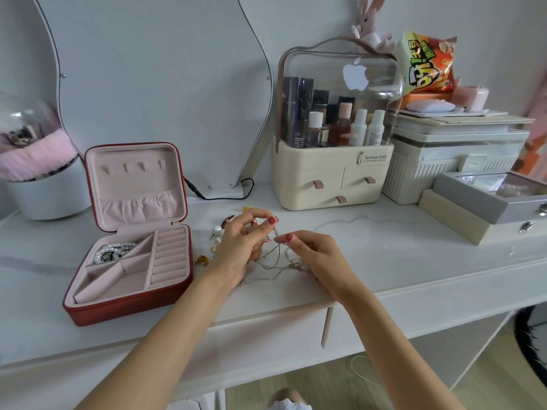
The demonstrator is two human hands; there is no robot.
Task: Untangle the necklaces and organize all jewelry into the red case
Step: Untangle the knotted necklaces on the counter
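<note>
A red jewelry case lies open on the white dressing table, its pink lid upright. A pearl piece fills its back left compartment. Thin tangled silver necklaces hang between my hands just above the table's front. My left hand pinches the chains near the top with thumb and forefinger. My right hand pinches them right beside it. Loose jewelry lies behind my left hand: a pearl earring, a gold piece and a red piece.
A cream cosmetics organizer stands behind my hands. Grey and beige boxes sit at the right. A mirror with a black cable leans on the wall. A white tub with pink fluff is at the far left.
</note>
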